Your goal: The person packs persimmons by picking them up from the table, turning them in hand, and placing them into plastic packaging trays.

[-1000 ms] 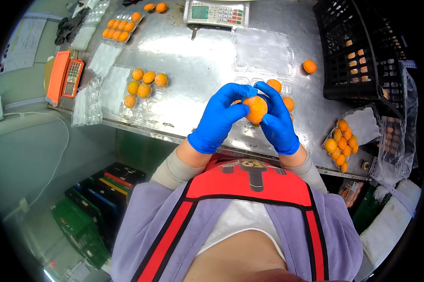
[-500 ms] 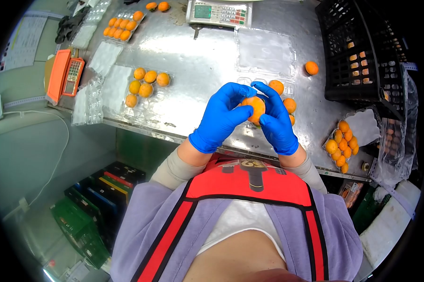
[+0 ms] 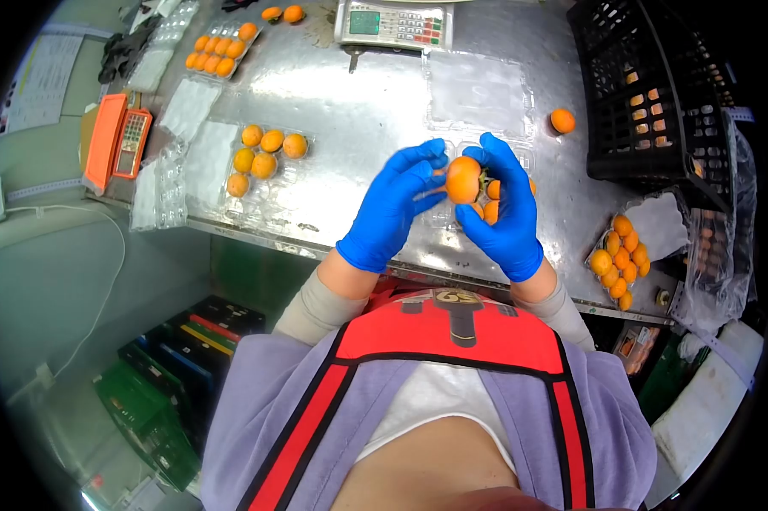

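Observation:
An orange fruit (image 3: pixel 463 180) with a green calyx on its right side is held by my right hand (image 3: pixel 509 209), thumb below and fingers above. My left hand (image 3: pixel 394 204), also in a blue glove, is just left of the fruit, its fingers apart and curved, with a small gap to the fruit. Beneath the hands lies a clear plastic tray (image 3: pixel 524 158) with several orange fruits, partly hidden by my right hand. Its transparent lid (image 3: pixel 476 92) lies open behind it.
Another open tray (image 3: pixel 295 175) with several fruits is at left, a full one (image 3: pixel 246 61) behind it. A scale (image 3: pixel 392 24) stands at the back, a black crate (image 3: pixel 631 102) at right. One loose fruit (image 3: pixel 562 121) and a filled tray (image 3: pixel 592 257) are near the crate.
My left hand has let go of the fruit and opened, moving slightly left. My right hand now holds the fruit a little higher, turned with its calyx to the right.

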